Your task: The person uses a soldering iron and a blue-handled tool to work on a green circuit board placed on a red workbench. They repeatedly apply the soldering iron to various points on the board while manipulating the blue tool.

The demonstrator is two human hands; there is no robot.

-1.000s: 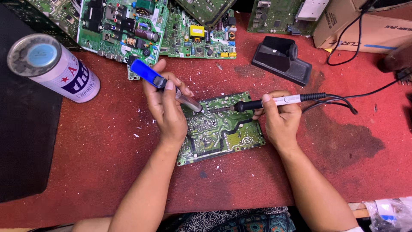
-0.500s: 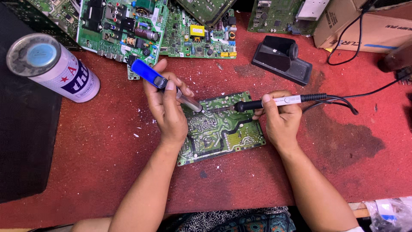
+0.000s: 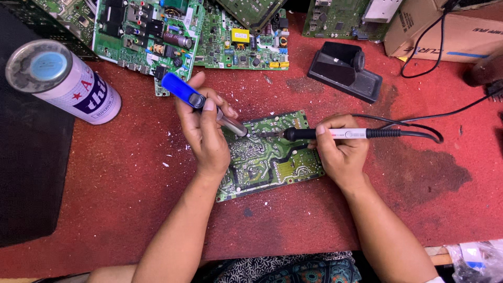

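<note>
Your left hand (image 3: 207, 131) grips a blue-handled desoldering pump (image 3: 201, 103) and your right hand (image 3: 340, 152) grips a black-and-white soldering iron (image 3: 335, 134), tips meeting over the green circuit board (image 3: 270, 162) mid-worktop.

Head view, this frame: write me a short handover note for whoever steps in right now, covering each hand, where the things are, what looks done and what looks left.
Left hand: grips a blue-handled desoldering pump, its metal tip down on the circuit board.
Right hand: holds the soldering iron like a pen, tip on the board right beside the pump tip.
The board lies solder side up on the red mat; the black iron stand sits empty behind it, a spray can far left.
Done: both tools meet at one joint.
Left: whether that joint is cleared cannot be seen; iron not yet back in its stand.
</note>
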